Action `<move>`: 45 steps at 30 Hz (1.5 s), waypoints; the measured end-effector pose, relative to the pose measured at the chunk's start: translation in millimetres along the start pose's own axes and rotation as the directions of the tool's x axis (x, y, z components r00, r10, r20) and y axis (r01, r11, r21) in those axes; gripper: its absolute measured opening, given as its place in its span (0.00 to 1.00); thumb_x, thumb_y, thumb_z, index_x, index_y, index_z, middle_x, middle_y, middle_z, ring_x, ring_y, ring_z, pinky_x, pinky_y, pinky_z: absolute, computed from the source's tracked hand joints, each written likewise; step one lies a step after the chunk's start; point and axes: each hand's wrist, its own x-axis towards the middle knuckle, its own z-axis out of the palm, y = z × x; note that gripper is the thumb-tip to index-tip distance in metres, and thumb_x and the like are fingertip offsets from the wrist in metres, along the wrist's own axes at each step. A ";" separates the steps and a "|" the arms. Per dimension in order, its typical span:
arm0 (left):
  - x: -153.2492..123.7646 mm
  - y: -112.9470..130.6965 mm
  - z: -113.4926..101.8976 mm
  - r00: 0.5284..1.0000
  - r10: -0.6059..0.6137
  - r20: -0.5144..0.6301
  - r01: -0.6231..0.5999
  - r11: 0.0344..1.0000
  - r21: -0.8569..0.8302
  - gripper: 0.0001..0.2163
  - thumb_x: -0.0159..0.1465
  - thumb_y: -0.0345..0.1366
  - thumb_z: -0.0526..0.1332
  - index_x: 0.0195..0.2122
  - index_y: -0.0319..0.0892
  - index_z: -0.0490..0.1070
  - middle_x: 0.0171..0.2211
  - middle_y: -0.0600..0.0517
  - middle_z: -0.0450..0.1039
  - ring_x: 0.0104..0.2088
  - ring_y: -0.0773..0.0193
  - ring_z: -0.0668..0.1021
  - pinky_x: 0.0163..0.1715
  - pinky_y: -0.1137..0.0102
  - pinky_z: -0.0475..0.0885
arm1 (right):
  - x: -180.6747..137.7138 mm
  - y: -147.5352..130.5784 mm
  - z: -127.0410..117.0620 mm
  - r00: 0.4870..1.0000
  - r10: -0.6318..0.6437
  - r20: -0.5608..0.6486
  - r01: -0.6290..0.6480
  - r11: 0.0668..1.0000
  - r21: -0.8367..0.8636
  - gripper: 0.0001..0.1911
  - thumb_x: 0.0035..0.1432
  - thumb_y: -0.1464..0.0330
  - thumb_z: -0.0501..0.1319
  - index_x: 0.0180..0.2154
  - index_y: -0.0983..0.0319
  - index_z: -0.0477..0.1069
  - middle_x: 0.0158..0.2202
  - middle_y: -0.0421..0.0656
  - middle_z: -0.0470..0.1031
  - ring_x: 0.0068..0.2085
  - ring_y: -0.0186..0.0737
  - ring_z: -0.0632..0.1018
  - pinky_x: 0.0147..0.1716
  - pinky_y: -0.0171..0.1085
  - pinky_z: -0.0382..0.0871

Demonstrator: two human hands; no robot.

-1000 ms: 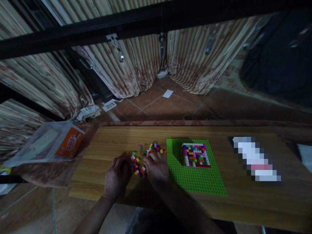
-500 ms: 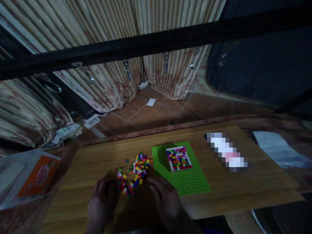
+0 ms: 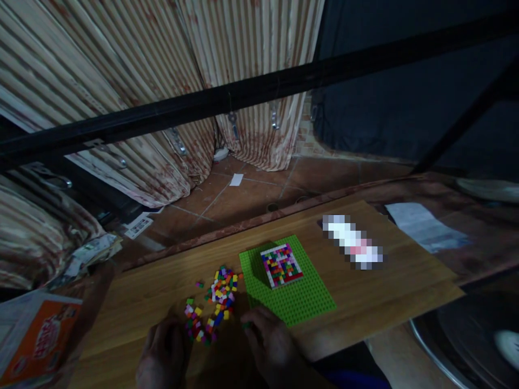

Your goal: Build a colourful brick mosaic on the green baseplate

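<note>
On the table lies a loose pile of small coloured toy bricks point(image 3: 223, 289). My right hand point(image 3: 267, 340), to the right of the pile, pinches a small green brick point(image 3: 246, 325) between thumb and forefinger. My left hand point(image 3: 162, 351) rests on the table just left of the pile with its fingers curled together; whatever may be inside them is hidden. A green baseplate point(image 3: 308, 294) lies right of the pile, above my right hand. On it stands a square block of many-coloured bricks point(image 3: 281, 265) with white and pink along its edges.
A blurred-out white and pink item point(image 3: 352, 241) lies on the table's right part. Beyond the right edge is a white sheet point(image 3: 425, 224). An orange-labelled clear box point(image 3: 44, 340) stands off the left edge. A dark bar point(image 3: 243, 89) crosses in front of striped curtains.
The view has turned to the right, so the table things appear shifted left. My right hand still pinches the green brick, and my left hand stays beside the pile.
</note>
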 end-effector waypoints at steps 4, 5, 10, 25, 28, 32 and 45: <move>0.1 -0.9 0.7 1.000 -0.026 0.008 0.026 1.000 -0.004 0.08 0.62 0.40 0.53 0.35 0.45 0.69 0.34 0.52 0.72 0.29 0.66 0.77 0.27 0.73 0.70 | -4.4 2.9 2.5 1.000 -0.022 0.011 0.022 1.000 0.015 0.13 0.57 0.79 0.55 0.40 0.59 0.71 0.35 0.41 0.76 0.37 0.39 0.77 0.36 0.35 0.71; 0.1 -0.9 0.9 1.000 -0.023 0.014 0.023 1.000 -0.007 0.08 0.62 0.41 0.53 0.35 0.46 0.69 0.35 0.52 0.72 0.29 0.66 0.77 0.26 0.73 0.70 | -5.0 3.6 3.0 0.999 -0.032 0.009 0.031 0.999 0.022 0.14 0.57 0.79 0.55 0.42 0.59 0.71 0.37 0.42 0.76 0.38 0.39 0.77 0.38 0.36 0.71; -0.5 -0.9 2.9 0.999 -0.042 0.019 0.042 0.999 -0.015 0.08 0.62 0.41 0.54 0.35 0.45 0.69 0.36 0.51 0.72 0.30 0.66 0.78 0.27 0.73 0.71 | -5.2 4.0 1.5 0.998 -0.044 0.040 0.042 0.998 0.044 0.15 0.60 0.76 0.56 0.46 0.58 0.72 0.39 0.43 0.77 0.39 0.40 0.78 0.38 0.36 0.72; 0.0 5.3 -1.4 0.993 -0.103 0.050 0.101 0.995 0.025 0.08 0.62 0.40 0.53 0.36 0.45 0.69 0.36 0.52 0.72 0.29 0.66 0.76 0.25 0.73 0.68 | -4.9 -0.7 -4.1 0.997 -0.056 0.055 0.054 0.998 0.032 0.14 0.60 0.78 0.54 0.43 0.58 0.72 0.37 0.41 0.76 0.39 0.38 0.77 0.37 0.35 0.71; -0.1 3.4 -1.2 0.995 -0.083 0.056 0.082 0.997 0.012 0.08 0.63 0.40 0.53 0.36 0.46 0.69 0.36 0.52 0.72 0.30 0.66 0.77 0.27 0.73 0.70 | -5.4 -0.5 -3.3 0.998 -0.058 0.039 0.057 0.998 0.031 0.13 0.60 0.78 0.54 0.42 0.58 0.71 0.37 0.41 0.76 0.39 0.37 0.77 0.38 0.34 0.70; 0.3 2.1 -0.7 0.997 -0.070 0.041 0.070 0.998 0.004 0.07 0.62 0.40 0.53 0.36 0.46 0.69 0.36 0.52 0.72 0.30 0.65 0.77 0.29 0.73 0.71 | -5.2 -1.0 -2.0 0.999 -0.037 0.035 0.037 0.999 0.010 0.12 0.60 0.78 0.54 0.40 0.58 0.71 0.36 0.40 0.76 0.37 0.38 0.77 0.36 0.34 0.70; 0.6 9.1 -4.8 0.994 -0.098 0.058 0.099 0.995 -0.016 0.08 0.63 0.40 0.53 0.36 0.45 0.69 0.36 0.52 0.72 0.31 0.65 0.77 0.29 0.73 0.71 | -1.8 -0.8 -7.3 0.999 0.029 0.026 -0.030 0.999 0.017 0.11 0.57 0.78 0.55 0.36 0.59 0.72 0.34 0.41 0.76 0.36 0.39 0.77 0.35 0.36 0.71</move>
